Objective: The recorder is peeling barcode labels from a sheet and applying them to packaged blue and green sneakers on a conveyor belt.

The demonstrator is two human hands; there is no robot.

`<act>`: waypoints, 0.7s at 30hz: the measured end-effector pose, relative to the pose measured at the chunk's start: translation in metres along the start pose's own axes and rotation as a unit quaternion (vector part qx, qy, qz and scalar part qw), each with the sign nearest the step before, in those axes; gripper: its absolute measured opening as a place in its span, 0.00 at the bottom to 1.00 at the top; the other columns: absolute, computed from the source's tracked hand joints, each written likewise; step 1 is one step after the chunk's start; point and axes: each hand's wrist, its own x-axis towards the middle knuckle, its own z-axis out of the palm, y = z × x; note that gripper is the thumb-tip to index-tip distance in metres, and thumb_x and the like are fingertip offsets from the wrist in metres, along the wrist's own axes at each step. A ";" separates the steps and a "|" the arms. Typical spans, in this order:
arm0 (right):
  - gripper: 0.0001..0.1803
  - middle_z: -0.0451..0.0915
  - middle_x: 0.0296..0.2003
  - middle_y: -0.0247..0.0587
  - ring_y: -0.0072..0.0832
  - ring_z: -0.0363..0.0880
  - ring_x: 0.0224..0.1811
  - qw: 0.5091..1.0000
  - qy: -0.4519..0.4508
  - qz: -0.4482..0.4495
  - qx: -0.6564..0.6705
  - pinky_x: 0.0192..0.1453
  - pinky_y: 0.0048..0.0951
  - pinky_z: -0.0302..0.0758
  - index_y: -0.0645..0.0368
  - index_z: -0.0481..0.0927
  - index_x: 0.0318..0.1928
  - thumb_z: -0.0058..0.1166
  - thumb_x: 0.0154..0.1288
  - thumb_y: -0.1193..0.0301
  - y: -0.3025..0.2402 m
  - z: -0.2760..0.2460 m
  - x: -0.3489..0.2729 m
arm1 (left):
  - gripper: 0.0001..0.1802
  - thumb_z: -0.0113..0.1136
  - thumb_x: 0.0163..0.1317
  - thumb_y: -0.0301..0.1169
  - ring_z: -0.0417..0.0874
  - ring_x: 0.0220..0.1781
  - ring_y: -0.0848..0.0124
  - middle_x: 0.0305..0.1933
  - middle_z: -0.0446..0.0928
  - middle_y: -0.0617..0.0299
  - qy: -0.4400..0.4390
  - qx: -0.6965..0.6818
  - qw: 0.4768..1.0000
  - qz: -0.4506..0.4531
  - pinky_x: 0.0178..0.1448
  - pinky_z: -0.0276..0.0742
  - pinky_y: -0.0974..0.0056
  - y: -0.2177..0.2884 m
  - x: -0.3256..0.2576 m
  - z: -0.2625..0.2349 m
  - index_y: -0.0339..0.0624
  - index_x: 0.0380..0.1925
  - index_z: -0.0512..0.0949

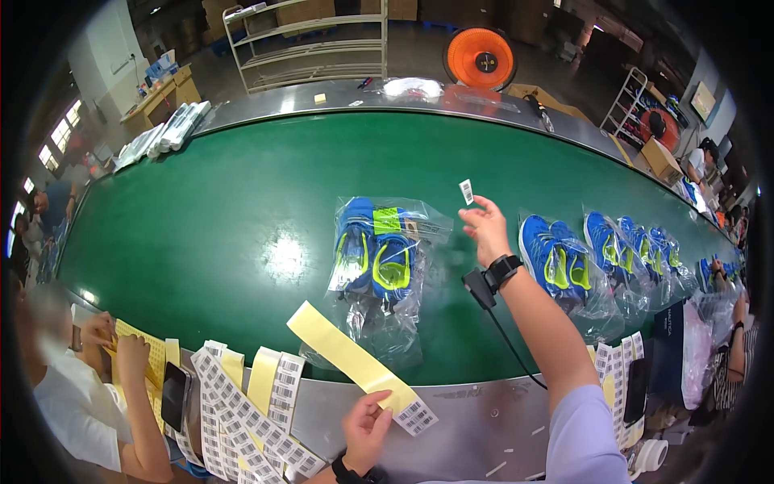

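Note:
My left hand pinches a long yellow backing strip, which has a few white barcode labels left at its lower end. Over the green belt, my right hand is raised with one small white barcode label at its fingertips. Between and beyond my hands lies a clear plastic bag holding a pair of blue shoes with lime-green linings. Neither hand touches that bag. A black device with a cable is strapped to my right wrist.
More bagged blue shoes line the belt at right. Barcode label sheets and a phone lie on the metal edge at left; another phone is at right. A co-worker sits at left. An orange fan stands beyond the belt.

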 end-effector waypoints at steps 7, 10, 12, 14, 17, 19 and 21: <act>0.12 0.80 0.42 0.39 0.31 0.77 0.45 0.977 -0.119 0.177 0.006 0.45 0.29 0.76 0.60 0.78 0.45 0.62 0.62 0.73 -0.011 0.001 0.036 | 0.17 0.56 0.65 0.19 0.73 0.32 0.83 0.35 0.76 0.66 -0.001 0.001 1.000 -0.006 0.36 0.68 0.77 -0.004 0.001 -0.007 0.32 0.54 0.74; 0.12 0.78 0.46 0.50 0.42 0.78 0.46 0.959 -0.149 0.237 0.044 0.47 0.38 0.80 0.67 0.76 0.45 0.58 0.63 0.75 -0.004 0.005 0.044 | 0.16 0.55 0.65 0.19 0.73 0.31 0.84 0.36 0.77 0.65 -0.011 0.023 1.000 -0.017 0.34 0.67 0.78 -0.003 -0.001 -0.010 0.33 0.54 0.74; 0.12 0.78 0.46 0.51 0.43 0.78 0.45 0.950 -0.164 0.260 0.057 0.48 0.39 0.81 0.68 0.76 0.45 0.58 0.63 0.75 0.003 0.008 0.048 | 0.16 0.52 0.66 0.20 0.71 0.28 0.85 0.38 0.79 0.64 -0.014 0.048 0.999 -0.018 0.31 0.63 0.78 -0.003 -0.002 -0.010 0.35 0.54 0.74; 0.12 0.79 0.45 0.53 0.45 0.80 0.44 0.942 -0.172 0.277 0.072 0.51 0.41 0.81 0.69 0.75 0.46 0.57 0.64 0.75 0.012 0.014 0.050 | 0.16 0.52 0.66 0.20 0.68 0.26 0.86 0.38 0.79 0.65 -0.002 0.034 0.999 0.001 0.29 0.60 0.78 -0.004 -0.001 -0.003 0.35 0.54 0.74; 0.12 0.80 0.44 0.53 0.44 0.82 0.43 0.942 -0.172 0.279 0.067 0.51 0.42 0.81 0.68 0.75 0.46 0.56 0.64 0.76 0.019 0.024 0.049 | 0.16 0.52 0.66 0.20 0.67 0.26 0.86 0.38 0.79 0.65 -0.001 0.027 0.999 -0.017 0.28 0.58 0.79 0.001 -0.002 -0.001 0.35 0.54 0.73; 0.12 0.81 0.42 0.53 0.43 0.82 0.42 0.947 -0.160 0.270 0.072 0.49 0.41 0.81 0.68 0.75 0.46 0.56 0.64 0.76 0.022 0.030 0.046 | 0.16 0.52 0.66 0.20 0.68 0.27 0.86 0.39 0.79 0.64 -0.006 0.030 0.999 -0.032 0.28 0.58 0.78 0.003 -0.003 -0.003 0.35 0.54 0.73; 0.10 0.81 0.40 0.52 0.41 0.83 0.40 0.949 -0.151 0.262 0.084 0.46 0.39 0.82 0.67 0.74 0.44 0.57 0.63 0.77 0.025 0.035 0.042 | 0.16 0.52 0.66 0.20 0.68 0.27 0.86 0.39 0.79 0.64 -0.013 0.038 0.999 -0.033 0.28 0.58 0.78 0.003 -0.004 -0.003 0.35 0.54 0.73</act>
